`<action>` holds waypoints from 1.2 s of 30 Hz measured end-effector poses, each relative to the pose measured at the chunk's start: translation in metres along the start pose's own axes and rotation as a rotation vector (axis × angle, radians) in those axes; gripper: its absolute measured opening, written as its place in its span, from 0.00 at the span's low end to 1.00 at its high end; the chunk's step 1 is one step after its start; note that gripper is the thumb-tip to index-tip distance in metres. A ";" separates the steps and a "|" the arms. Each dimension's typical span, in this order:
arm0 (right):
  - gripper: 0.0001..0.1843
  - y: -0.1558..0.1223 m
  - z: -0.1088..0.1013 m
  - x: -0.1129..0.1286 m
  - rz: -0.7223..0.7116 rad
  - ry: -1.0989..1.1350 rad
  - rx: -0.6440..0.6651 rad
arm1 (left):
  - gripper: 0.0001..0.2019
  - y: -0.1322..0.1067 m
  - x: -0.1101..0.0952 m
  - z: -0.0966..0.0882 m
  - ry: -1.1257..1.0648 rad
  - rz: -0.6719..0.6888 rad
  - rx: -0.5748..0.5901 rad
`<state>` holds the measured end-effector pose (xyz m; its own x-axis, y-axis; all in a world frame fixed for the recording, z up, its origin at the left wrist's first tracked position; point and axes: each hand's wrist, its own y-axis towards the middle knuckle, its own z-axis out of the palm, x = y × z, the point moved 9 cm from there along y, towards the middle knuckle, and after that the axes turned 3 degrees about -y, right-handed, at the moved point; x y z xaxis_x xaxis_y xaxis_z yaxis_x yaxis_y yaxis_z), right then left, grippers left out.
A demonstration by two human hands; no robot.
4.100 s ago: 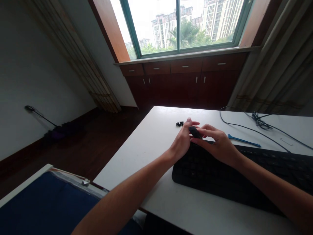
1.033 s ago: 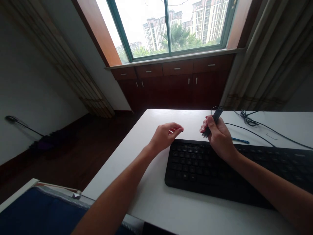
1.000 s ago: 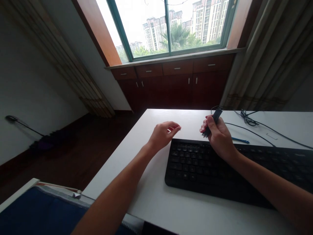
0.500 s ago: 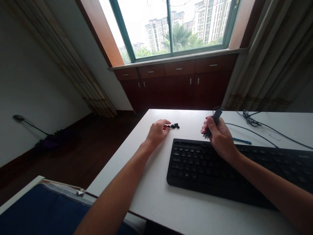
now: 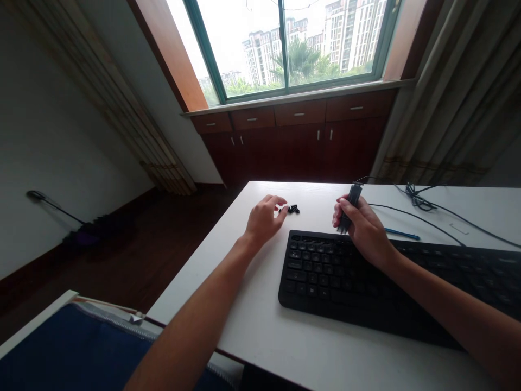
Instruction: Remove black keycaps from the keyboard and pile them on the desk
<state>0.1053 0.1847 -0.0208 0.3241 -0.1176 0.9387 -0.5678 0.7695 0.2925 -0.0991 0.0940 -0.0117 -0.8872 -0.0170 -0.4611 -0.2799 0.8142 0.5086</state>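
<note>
My left hand rests near the far left of the white table, thumb and fingers parted, at a small pile of black pieces that look like keycaps. The fingertips partly cover the pile. In my right hand is a slim black brush, held tilted with its bristle-like end pointing down. That hand is above the back edge of a black keyboard, whose right part is partly hidden under my forearm.
Behind the keyboard lie a blue stick-like tool, a thin bent metal piece and a bundled black cable. The white table has its left edge beside a dark blue fabric item.
My left fingers have spread a little at the black pieces. My right hand has turned the brush more upright and shifted it slightly left.
</note>
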 end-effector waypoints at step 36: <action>0.23 -0.002 -0.002 0.010 -0.037 -0.172 -0.035 | 0.10 -0.015 -0.070 0.019 -0.019 0.240 0.203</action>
<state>0.1109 0.1828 -0.0128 0.2086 -0.2493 0.9457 -0.5305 0.7835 0.3236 -0.0256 0.0937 -0.0010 -0.9116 0.1987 -0.3600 0.0169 0.8928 0.4501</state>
